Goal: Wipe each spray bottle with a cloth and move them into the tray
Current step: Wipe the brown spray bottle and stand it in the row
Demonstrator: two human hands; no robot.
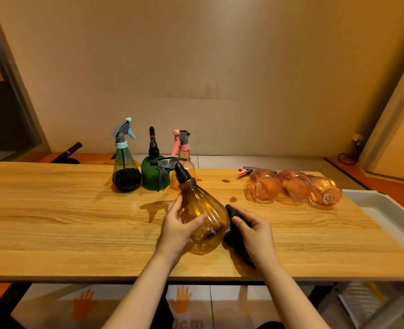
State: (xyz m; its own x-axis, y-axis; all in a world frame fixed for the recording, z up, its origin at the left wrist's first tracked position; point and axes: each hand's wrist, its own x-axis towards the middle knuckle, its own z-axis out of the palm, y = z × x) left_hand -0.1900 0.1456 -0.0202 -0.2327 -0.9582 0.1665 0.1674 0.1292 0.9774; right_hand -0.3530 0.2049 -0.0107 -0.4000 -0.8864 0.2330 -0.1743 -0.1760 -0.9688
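An amber spray bottle [204,219], ribbed and bulb-shaped in clear plastic, is held tilted above the middle of the table [77,229], its black trigger head [172,166] pointing up and to the left. Its rounded body is gripped by the left hand [176,227], with the thumb curled across the front and the fingers wrapped behind. A dark cloth [237,236], soft and bunched, is pressed against the bottle's right side by the right hand [253,230], whose fingers are curled round it.

Behind the bottle, three more spray bottles stand upright in a row near the far edge: a cone-shaped teal bottle [125,167] with a grey and light-blue trigger, a squat green bottle [154,173] with a black top, and a pale pink bottle [184,160] with a pink trigger. To the right, three orange-pink bottles [293,184] are laid on their sides, touching one another, their bases facing the camera. A white tray [383,207] with a raised rim sits at the right end of the wood-grain table.
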